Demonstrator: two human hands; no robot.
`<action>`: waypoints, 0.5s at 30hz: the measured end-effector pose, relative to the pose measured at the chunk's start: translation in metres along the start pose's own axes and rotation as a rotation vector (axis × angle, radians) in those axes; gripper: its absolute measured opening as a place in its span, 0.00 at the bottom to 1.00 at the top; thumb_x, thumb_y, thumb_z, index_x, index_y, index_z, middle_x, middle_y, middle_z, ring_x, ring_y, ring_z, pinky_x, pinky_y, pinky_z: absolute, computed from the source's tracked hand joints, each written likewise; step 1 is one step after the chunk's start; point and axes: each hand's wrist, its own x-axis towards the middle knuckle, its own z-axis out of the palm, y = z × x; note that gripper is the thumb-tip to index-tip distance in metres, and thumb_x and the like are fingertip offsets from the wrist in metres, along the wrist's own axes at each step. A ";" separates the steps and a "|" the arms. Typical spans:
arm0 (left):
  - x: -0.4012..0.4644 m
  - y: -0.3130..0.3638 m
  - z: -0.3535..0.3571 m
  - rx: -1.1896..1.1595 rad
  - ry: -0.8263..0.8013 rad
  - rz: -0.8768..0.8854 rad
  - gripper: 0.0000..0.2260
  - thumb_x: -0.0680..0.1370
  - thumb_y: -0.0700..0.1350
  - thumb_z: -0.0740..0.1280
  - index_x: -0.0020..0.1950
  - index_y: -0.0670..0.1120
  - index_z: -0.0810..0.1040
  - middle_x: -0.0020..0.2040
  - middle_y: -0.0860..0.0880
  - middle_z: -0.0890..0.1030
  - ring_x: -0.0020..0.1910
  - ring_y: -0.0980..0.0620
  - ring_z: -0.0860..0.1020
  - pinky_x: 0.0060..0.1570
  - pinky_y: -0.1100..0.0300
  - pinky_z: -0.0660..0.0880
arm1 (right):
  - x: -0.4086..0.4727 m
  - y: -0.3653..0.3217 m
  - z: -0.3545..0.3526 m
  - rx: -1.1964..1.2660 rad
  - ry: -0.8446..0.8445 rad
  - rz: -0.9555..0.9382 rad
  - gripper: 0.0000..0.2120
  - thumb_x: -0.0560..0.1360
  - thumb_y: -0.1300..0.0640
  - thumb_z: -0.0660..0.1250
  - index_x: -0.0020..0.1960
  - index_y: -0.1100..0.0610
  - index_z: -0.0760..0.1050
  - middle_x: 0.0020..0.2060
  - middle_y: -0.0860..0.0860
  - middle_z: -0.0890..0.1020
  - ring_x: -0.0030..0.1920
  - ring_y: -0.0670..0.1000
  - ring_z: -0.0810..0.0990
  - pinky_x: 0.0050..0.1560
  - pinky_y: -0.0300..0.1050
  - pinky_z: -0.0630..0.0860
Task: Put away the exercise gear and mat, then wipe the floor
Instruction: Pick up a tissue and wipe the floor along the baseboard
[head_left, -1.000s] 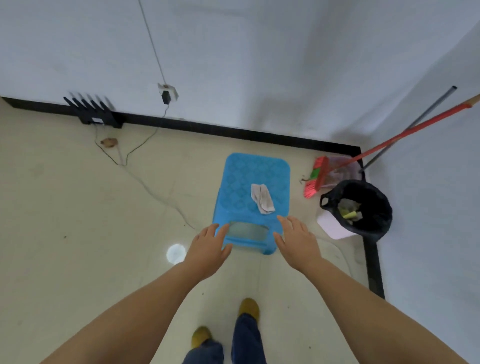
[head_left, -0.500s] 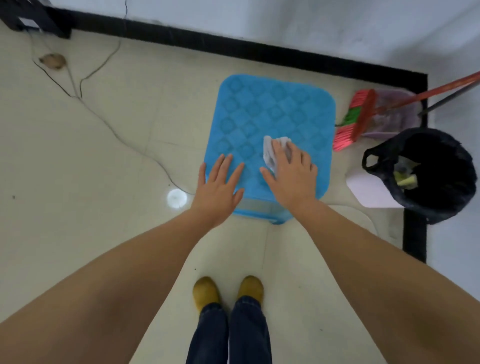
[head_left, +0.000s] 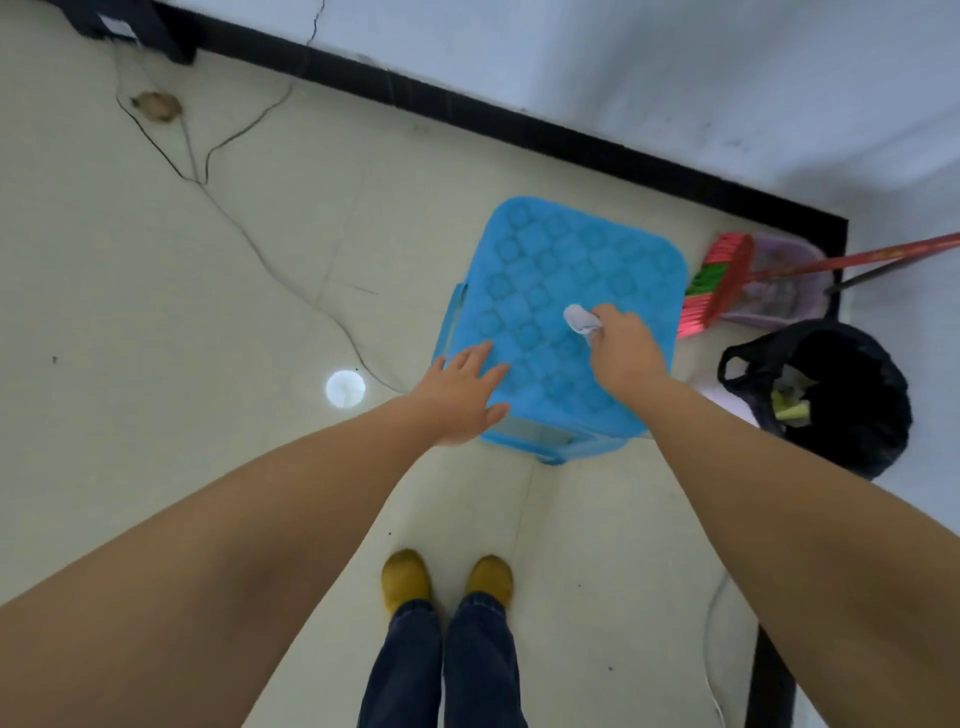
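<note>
A blue plastic stool (head_left: 550, 270) with a patterned seat stands on the pale floor in front of me. My right hand (head_left: 623, 353) is over the seat, fingers closed around a bunched white cloth (head_left: 581, 318) that sticks out past my fingers. My left hand (head_left: 460, 392) hovers at the stool's near left corner, fingers spread and holding nothing. No mat or exercise gear is in view.
A black-lined bin (head_left: 836, 395) stands right of the stool. A red broom (head_left: 722, 283) and a purple dustpan (head_left: 779, 291) lean in the corner. A thin cable (head_left: 291, 280) runs across the floor at left. My feet (head_left: 447, 577) stand just behind the stool.
My right hand went from flat on the cloth to gripping it in a bunch. The view has dropped closer over the stool. My left hand has stayed open near the stool's corner.
</note>
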 end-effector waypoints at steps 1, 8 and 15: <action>-0.011 -0.005 -0.011 -0.028 0.018 -0.014 0.26 0.82 0.56 0.51 0.77 0.48 0.52 0.78 0.44 0.46 0.77 0.46 0.50 0.74 0.48 0.51 | -0.005 -0.009 -0.007 -0.001 -0.015 -0.016 0.11 0.80 0.61 0.56 0.59 0.62 0.70 0.54 0.65 0.75 0.53 0.65 0.74 0.44 0.50 0.66; -0.108 -0.050 -0.058 -0.200 0.351 -0.224 0.22 0.82 0.52 0.55 0.74 0.46 0.61 0.72 0.43 0.65 0.69 0.43 0.65 0.64 0.49 0.65 | -0.042 -0.108 -0.054 -0.012 -0.036 -0.228 0.11 0.80 0.60 0.55 0.60 0.60 0.70 0.53 0.62 0.75 0.52 0.63 0.75 0.44 0.49 0.68; -0.231 -0.074 -0.077 -0.266 0.622 -0.522 0.18 0.82 0.49 0.55 0.70 0.44 0.67 0.65 0.44 0.71 0.61 0.43 0.72 0.54 0.50 0.70 | -0.104 -0.210 -0.079 -0.142 -0.014 -0.570 0.13 0.80 0.60 0.54 0.62 0.56 0.70 0.54 0.58 0.73 0.55 0.60 0.73 0.47 0.51 0.71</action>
